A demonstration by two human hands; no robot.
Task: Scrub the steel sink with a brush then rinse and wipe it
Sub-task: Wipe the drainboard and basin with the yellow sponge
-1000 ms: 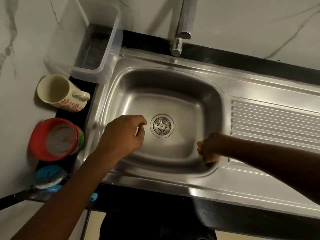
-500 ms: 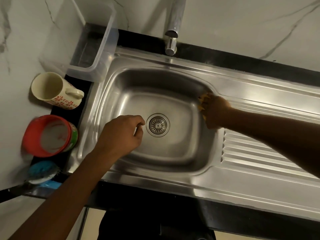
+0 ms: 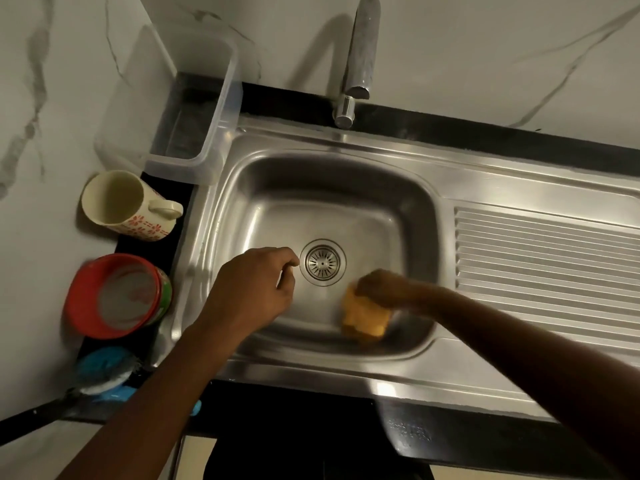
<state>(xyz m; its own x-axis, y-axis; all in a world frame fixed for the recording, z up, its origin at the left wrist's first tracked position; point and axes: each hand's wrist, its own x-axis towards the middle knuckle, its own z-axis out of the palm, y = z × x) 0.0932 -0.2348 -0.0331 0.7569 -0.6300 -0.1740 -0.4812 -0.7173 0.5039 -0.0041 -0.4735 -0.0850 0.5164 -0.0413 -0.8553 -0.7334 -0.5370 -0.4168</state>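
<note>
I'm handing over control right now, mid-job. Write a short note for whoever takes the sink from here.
Left hand: loosely curled, holding nothing, over the sink floor just left of the drain.
Right hand: grips the sponge, pressing it on the sink floor, front right; blurred.
Brush lies on the counter, front left, out of hand. Tap shows no water.
Done: scrubbing looks finished, with the brush laid aside; the rinse cannot be confirmed.
Left: wipe the rest of the sink, probably the drainboard too.
</note>
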